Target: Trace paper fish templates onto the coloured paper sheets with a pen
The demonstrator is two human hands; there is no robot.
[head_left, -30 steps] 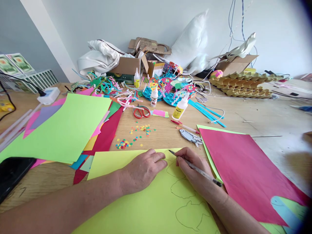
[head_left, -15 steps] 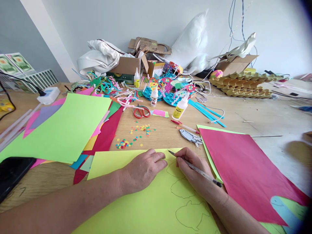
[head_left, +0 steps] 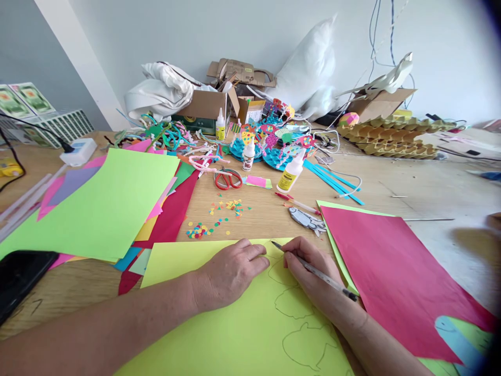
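Note:
A yellow sheet of paper [head_left: 203,339] lies in front of me, with several fish-like outlines drawn down its right part. My left hand [head_left: 230,271] rests palm down near the sheet's far edge, fingers lying on the paper. My right hand [head_left: 309,263] grips a pen [head_left: 323,277] with a clear barrel. The pen's tip touches or nearly touches the paper at a small curved line by the far edge. Just beyond that edge lies a paper fish cutout [head_left: 307,220].
Coloured sheets [head_left: 97,209] and a black phone [head_left: 23,277] lie at left, red paper [head_left: 395,266] at right. Behind are confetti pieces [head_left: 203,230], red-handled scissors [head_left: 227,180], a glue bottle [head_left: 290,172], blue paper strips [head_left: 332,183] and egg trays [head_left: 391,138].
The view has shifted very slightly. Both hands and the pen look to be in the same place on the yellow paper.

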